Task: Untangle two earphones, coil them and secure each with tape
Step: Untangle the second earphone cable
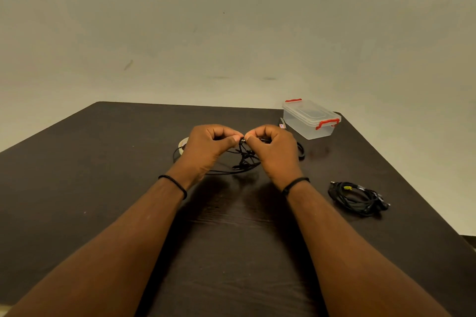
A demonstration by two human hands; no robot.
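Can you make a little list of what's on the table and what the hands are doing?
left hand: pinches the tangled earphone cord
right hand: pinches the same cord
coiled earphone: lies on the table, to the right, with a yellow bit on it
plastic box: clear, red clips, lid on, far right
tape roll: partly hidden behind the left hand

We find no legible text; the small red-and-white label (282, 126) beside the clear plastic box (310, 119) is too blurred to read.
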